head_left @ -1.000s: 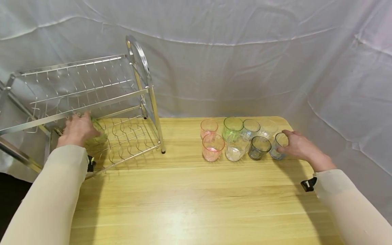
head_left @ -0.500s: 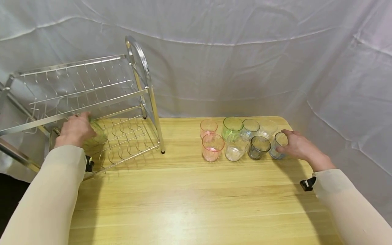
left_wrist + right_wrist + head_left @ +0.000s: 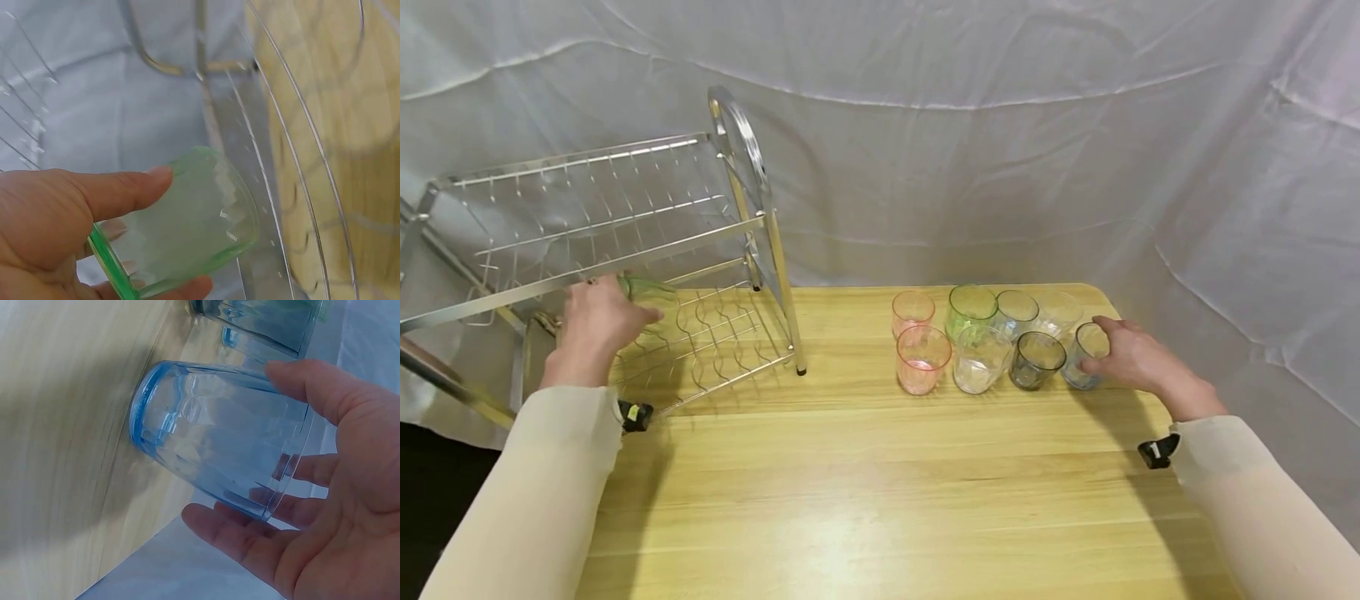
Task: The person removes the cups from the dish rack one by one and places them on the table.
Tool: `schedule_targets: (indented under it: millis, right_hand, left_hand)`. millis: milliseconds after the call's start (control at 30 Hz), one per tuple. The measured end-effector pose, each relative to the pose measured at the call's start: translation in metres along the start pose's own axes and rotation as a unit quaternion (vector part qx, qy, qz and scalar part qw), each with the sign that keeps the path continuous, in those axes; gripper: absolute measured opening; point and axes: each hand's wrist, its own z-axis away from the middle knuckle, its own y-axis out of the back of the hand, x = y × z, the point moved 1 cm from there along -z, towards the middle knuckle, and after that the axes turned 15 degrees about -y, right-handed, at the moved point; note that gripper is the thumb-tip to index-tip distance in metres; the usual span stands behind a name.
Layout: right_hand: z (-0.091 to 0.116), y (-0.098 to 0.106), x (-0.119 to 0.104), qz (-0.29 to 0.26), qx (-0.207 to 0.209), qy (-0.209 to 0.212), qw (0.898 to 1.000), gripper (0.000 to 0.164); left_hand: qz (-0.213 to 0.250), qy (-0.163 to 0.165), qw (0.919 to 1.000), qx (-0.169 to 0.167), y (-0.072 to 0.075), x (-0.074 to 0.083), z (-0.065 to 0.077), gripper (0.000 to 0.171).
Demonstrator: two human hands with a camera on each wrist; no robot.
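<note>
My left hand [image 3: 597,317] is inside the lower tier of the metal rack [image 3: 779,283], holding a green tumbler [image 3: 649,289]. In the left wrist view that tumbler [image 3: 194,219] lies tilted between thumb and fingers, its thick green edge toward the palm. Over at the right, my right hand [image 3: 1131,358] curls around a blue tumbler [image 3: 1078,371] that stands on the table. The right wrist view has the thumb at one side of this blue tumbler [image 3: 219,431] near the rim and the fingers around the other side.
Beside the blue tumbler stand a dark grey tumbler [image 3: 1036,362], a clear tumbler [image 3: 977,362] and a pink tumbler [image 3: 921,367]. Behind them are another pink [image 3: 913,310], a green [image 3: 972,308] and more tumblers. The rack's front bar [image 3: 587,271] crosses above my left hand. Grey cloth [image 3: 925,183] hangs behind.
My left hand has shifted slightly right inside the rack, and the green tumbler has been raised and tilted, its wide end turned rightward. The right hand and the blue tumbler stay put.
</note>
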Motion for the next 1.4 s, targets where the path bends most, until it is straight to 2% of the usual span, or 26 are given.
schedule_targets:
  millis: [100, 233, 333, 500, 667, 800, 933, 1033, 1100, 1133, 1267, 1400]
  right_hand:
    - [0.003, 0.000, 0.000, -0.008, -0.005, -0.006, 1.000, 0.108]
    - [0.007, 0.000, 0.000, -0.024, 0.000, -0.014, 1.000, 0.118]
    - [0.010, 0.002, -0.002, -0.046, 0.028, -0.013, 0.998, 0.118]
    - [0.016, 0.003, -0.006, -0.091, 0.092, -0.009, 0.992, 0.108]
    - [0.023, 0.002, -0.013, -0.131, 0.142, -0.022, 0.981, 0.098]
    - [0.033, -0.003, -0.023, -0.172, 0.198, -0.029, 0.965, 0.082]
    - [0.043, -0.012, -0.036, -0.208, 0.268, -0.010, 0.941, 0.061]
    - [0.050, -0.021, -0.047, -0.230, 0.296, 0.006, 0.927, 0.051]
    - [0.054, -0.027, -0.057, -0.248, 0.297, 0.017, 0.922, 0.048]
    - [0.057, -0.030, -0.063, -0.256, 0.294, 0.023, 0.921, 0.048]
    - [0.066, -0.042, -0.087, -0.278, 0.276, 0.054, 0.919, 0.046]
    - [0.074, -0.056, -0.114, -0.292, 0.248, 0.094, 0.919, 0.046]
  left_hand:
    - [0.036, -0.011, 0.9991, 0.019, -0.004, 0.009, 0.009, 0.109]
    - [0.066, -0.030, 0.9967, 0.037, -0.010, 0.016, 0.020, 0.105]
    - [0.080, -0.031, 0.9956, 0.037, -0.012, 0.020, 0.028, 0.104]
    - [0.115, -0.029, 0.9926, 0.028, -0.016, 0.026, 0.043, 0.108]
    - [0.182, -0.038, 0.9825, 0.016, -0.024, 0.029, 0.059, 0.108]
    - [0.249, -0.062, 0.9665, 0.005, -0.035, 0.030, 0.070, 0.103]
    - [0.312, -0.085, 0.9461, -0.008, -0.047, 0.031, 0.079, 0.096]
    - [0.345, -0.108, 0.9323, -0.015, -0.055, 0.036, 0.084, 0.090]
    - [0.370, -0.121, 0.9210, -0.017, -0.060, 0.040, 0.087, 0.085]
    - [0.386, -0.126, 0.9137, -0.020, -0.063, 0.043, 0.088, 0.083]
    - [0.429, -0.131, 0.8934, -0.034, -0.078, 0.054, 0.091, 0.076]
    - [0.450, -0.137, 0.8807, -0.058, -0.096, 0.067, 0.093, 0.077]
